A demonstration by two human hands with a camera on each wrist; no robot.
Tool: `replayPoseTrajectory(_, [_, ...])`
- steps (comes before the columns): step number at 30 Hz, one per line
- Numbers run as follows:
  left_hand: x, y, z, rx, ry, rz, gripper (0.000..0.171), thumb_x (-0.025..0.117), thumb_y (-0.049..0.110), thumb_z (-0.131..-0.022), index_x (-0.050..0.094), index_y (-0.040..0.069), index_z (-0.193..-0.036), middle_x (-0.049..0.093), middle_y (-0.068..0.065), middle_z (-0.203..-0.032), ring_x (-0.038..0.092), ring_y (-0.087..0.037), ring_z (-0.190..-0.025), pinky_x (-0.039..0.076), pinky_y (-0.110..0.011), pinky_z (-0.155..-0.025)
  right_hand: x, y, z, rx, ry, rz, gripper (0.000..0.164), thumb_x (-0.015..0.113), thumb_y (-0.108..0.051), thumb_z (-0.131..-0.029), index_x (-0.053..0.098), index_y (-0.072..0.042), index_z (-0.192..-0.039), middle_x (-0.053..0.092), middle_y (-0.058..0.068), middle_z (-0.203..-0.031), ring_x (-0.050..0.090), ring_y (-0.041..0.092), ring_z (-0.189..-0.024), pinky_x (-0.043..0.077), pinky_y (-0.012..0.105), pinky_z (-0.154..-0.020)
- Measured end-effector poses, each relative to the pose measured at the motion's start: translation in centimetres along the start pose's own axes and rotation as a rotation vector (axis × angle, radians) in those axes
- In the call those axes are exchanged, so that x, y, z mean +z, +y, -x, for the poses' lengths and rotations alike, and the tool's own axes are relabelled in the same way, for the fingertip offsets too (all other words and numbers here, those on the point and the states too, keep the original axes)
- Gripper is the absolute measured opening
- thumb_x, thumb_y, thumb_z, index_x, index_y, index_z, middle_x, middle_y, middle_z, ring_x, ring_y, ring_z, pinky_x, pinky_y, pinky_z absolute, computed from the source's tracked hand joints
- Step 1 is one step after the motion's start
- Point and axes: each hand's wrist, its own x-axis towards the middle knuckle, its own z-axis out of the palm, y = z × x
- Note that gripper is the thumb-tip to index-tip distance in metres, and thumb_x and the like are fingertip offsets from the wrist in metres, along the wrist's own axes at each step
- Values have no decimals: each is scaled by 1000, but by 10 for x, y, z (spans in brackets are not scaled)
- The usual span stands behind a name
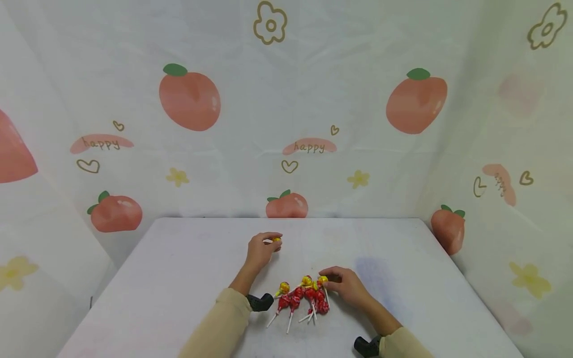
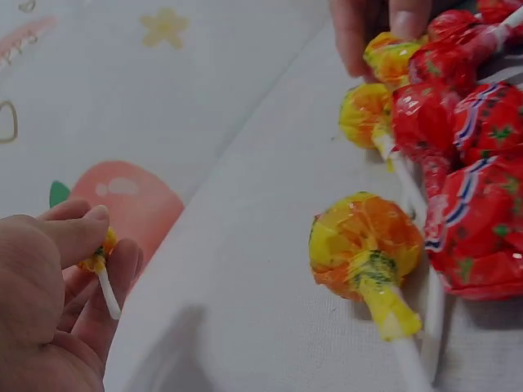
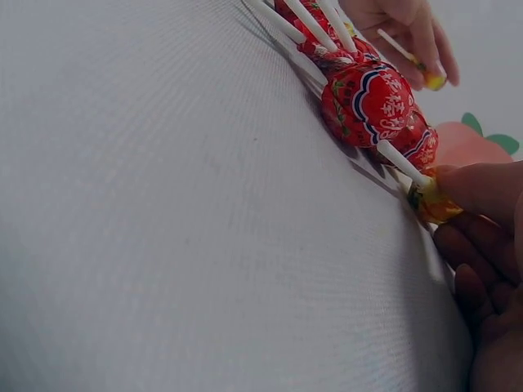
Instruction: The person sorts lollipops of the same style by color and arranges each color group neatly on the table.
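Between thumb and fingers, my left hand (image 1: 261, 249) pinches a yellow lollipop (image 2: 100, 255) by its wrapped head, its white stick pointing down; it is raised beyond the pile. My right hand (image 1: 349, 286) pinches another yellow lollipop (image 3: 435, 201) at the pile's right edge. Between the hands lies the heap of red-wrapped lollipops (image 1: 309, 298), white sticks mostly toward me. Along its far side lie more yellow lollipops, one at the left (image 2: 365, 247) and one in the middle (image 1: 306, 281). Overlap hides some red heads.
Everything lies on a white-covered table (image 1: 179, 278). Behind it and at both sides hangs a white curtain (image 1: 250, 99) printed with peaches. Each wrist carries a black camera mount, one left (image 1: 260, 302) and one right (image 1: 367, 346).
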Motion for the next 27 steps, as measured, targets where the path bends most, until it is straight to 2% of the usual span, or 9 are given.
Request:
replayPoseTrajectory(5, [4,-8,-5,-25,5,-119,18,72,16,-89,75,10,-106,64,-3,-100,59,-20,-88,50,-34,-77,0,1,0,-11,2,0,24,70,-17,-90,71,-10,-112,68,2,-107,62,22,-96,49,32,-78])
replayPoseTrajectory(13, [-1,-22,-11,-66,26,-159,15,74,10,-86,76,9,-101,66,-3,-95,58,-21,-89,49,-37,-78,2,0,1,-8,-5,-16,24,71,-17,-90,70,-9,-113,68,3,-107,61,22,-96,49,31,-77])
replayPoseTrajectory(21, [-10,-20,-19,-77,-140,-289,23,71,3,-86,73,9,-108,62,-8,-104,58,-23,-92,49,-40,-84,1,1,1,-8,7,-7,23,70,-15,-90,71,-10,-112,68,2,-108,61,18,-96,48,31,-76])
replayPoseTrajectory(27, [-12,-25,-19,-71,-147,-286,33,71,3,-86,69,9,-118,61,-7,-109,57,-20,-91,49,-39,-83,1,2,1,-6,9,2,23,70,-16,-90,71,-10,-112,68,1,-107,59,15,-90,48,30,-72])
